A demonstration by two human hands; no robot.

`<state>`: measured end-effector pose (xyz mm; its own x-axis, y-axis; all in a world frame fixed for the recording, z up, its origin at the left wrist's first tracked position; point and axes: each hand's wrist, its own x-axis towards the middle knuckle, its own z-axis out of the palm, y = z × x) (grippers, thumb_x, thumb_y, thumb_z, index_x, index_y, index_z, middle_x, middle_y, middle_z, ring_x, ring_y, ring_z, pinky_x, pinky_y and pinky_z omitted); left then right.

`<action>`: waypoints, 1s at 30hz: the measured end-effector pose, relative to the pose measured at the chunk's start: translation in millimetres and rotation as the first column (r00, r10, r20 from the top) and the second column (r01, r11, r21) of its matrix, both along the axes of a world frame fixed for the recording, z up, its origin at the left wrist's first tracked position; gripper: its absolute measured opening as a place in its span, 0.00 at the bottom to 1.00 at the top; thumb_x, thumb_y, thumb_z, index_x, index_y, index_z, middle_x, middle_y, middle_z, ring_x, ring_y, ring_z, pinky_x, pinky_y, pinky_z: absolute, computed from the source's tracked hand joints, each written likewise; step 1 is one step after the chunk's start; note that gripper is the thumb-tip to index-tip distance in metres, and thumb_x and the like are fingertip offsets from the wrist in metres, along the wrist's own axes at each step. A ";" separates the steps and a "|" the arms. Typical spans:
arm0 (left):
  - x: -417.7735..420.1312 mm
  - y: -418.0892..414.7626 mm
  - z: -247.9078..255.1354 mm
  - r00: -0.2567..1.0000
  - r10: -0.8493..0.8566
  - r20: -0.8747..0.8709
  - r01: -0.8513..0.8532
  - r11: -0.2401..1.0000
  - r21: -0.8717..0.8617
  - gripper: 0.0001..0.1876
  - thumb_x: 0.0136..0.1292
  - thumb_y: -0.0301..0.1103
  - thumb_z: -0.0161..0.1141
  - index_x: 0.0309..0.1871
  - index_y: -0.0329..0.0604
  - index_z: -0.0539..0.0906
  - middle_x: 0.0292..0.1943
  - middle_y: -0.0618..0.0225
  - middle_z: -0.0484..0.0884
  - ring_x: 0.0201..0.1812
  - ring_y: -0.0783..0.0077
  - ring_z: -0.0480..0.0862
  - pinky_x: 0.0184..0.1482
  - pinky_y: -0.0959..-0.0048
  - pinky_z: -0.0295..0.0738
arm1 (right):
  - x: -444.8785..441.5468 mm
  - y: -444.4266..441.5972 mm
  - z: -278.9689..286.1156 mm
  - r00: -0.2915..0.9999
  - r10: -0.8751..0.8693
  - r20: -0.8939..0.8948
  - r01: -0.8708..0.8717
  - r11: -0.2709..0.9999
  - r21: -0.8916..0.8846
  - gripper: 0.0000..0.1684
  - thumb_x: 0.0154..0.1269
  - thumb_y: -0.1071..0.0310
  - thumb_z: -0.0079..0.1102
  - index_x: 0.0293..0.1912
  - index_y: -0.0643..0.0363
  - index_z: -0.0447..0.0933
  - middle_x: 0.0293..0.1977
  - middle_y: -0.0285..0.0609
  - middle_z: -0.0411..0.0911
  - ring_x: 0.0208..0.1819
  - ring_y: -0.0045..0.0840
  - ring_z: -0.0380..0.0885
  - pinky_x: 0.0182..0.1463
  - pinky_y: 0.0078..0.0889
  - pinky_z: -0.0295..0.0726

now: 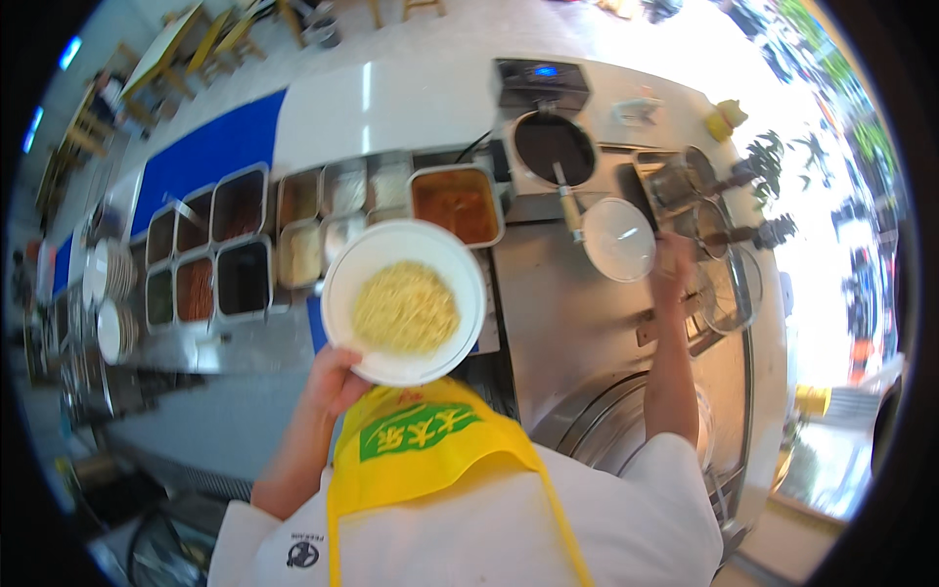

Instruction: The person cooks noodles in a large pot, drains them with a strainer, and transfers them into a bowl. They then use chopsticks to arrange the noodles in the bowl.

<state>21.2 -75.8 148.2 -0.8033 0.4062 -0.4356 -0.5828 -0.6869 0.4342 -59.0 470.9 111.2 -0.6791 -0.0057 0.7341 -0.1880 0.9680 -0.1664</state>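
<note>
My left hand holds a large white bowl by its near rim, the thumb lying over the edge. Pale yellow noodles lie in the bottom of the bowl. Over the steel worktop, my right hand is blurred beside the right edge of a white round bowl or scoop; its grip cannot be made out. A utensil with a wooden handle reaches into the round dark pot, just left of that white piece.
Steel pans of toppings and a pan of red-orange sauce line the counter. Handled strainers and a glass container stand at right. A large round steel vessel is near my right arm. Stacked plates stand far left.
</note>
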 end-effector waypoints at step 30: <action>-44.7 -79.8 -12.4 0.987 -0.154 -0.043 0.154 0.988 -0.012 0.29 0.65 0.27 0.49 0.72 0.41 0.61 0.66 0.54 0.71 0.64 0.58 0.76 0.63 0.57 0.75 | 18.4 -333.3 17.9 0.868 0.489 0.083 0.336 -0.455 -0.825 0.22 0.75 0.51 0.51 0.34 0.62 0.75 0.17 0.36 0.66 0.15 0.18 0.60 0.17 0.19 0.55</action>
